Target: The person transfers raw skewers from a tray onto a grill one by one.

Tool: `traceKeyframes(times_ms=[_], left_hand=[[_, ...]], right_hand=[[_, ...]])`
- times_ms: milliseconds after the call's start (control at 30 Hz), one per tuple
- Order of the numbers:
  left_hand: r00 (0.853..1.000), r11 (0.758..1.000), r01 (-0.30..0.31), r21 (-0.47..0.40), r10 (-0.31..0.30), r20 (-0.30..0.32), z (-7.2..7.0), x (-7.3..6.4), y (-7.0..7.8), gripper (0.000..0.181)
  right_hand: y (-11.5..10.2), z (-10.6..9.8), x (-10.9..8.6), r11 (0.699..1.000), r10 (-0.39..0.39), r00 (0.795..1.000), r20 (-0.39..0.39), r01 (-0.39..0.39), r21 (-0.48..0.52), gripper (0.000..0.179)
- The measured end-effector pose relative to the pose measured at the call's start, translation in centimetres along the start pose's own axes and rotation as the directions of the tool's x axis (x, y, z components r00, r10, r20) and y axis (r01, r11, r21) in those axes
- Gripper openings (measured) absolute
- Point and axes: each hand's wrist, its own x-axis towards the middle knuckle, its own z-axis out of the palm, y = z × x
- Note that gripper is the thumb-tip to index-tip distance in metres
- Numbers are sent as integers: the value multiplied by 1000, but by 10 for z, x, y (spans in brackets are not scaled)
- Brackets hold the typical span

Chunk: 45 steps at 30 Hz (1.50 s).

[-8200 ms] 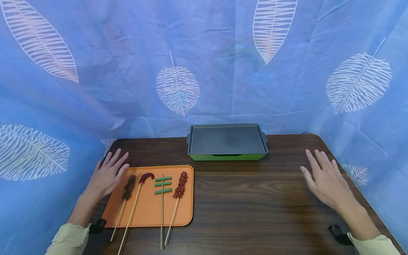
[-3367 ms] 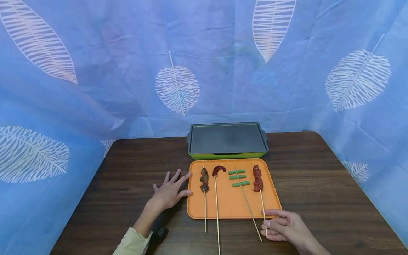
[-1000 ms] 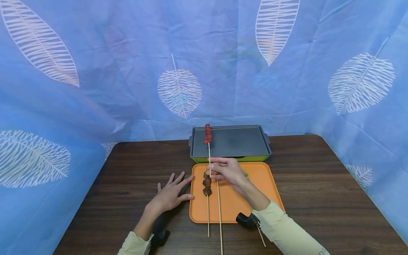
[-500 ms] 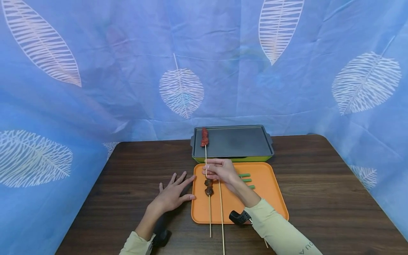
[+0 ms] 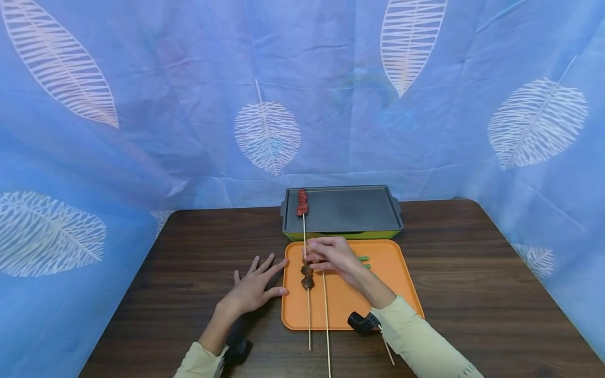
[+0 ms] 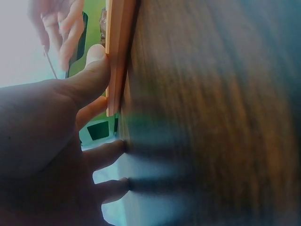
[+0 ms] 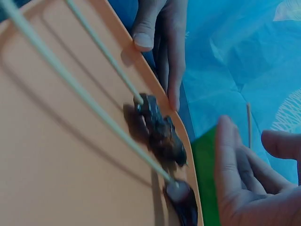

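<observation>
Open room runs along the left and right edges of the surface (image 5: pixel 496 294); between them, the grill (image 5: pixel 359 210) at the far edge, orange tray (image 5: pixel 394 281), left hand (image 5: pixel 252 290) and right hand (image 5: pixel 333 255) block passage.

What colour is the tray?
The tray is orange; it shows best in the head view.

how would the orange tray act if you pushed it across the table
The tray is probably stiff, since its edges look straight. Lying flat on the table, it would likely slide rather than tip. The sticks poking past its near edge might shift.
</observation>
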Motion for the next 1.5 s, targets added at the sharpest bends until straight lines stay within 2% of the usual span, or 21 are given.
traceKeyframes(times_ms=[133,333,533,767,900,1100,1300,1500], left_hand=[[1000,1000,2,-3,-2,-1,-1,-1,-2,71],[1000,1000,16,-1,-16,-5,-2,-2,-4,70],[1000,1000,-1,-9,1,-2,-1,-1,-2,71],[1000,1000,14,13,-14,-2,0,2,-3,71],[1000,1000,23,3,-23,4,-1,1,-2,70],[1000,1000,6,-2,-6,4,-2,1,-3,71],[1000,1000,2,9,-2,7,-2,1,-1,71],[1000,1000,7,11,-7,8,-3,0,-1,71]], right_hand=[[-2,-13,-19,998,-11,998,64,15,-58,44],[-2,-30,-57,990,-56,993,104,68,-122,47],[2,-46,-99,982,-74,988,139,96,-161,48],[10,-66,-134,970,-91,981,171,126,-206,47],[18,-80,-149,963,-115,973,200,158,-218,46],[33,-101,-166,960,-126,966,227,177,-219,45],[43,-115,-179,971,-59,962,265,116,-208,50],[57,-111,-179,988,11,957,291,34,-150,52]])
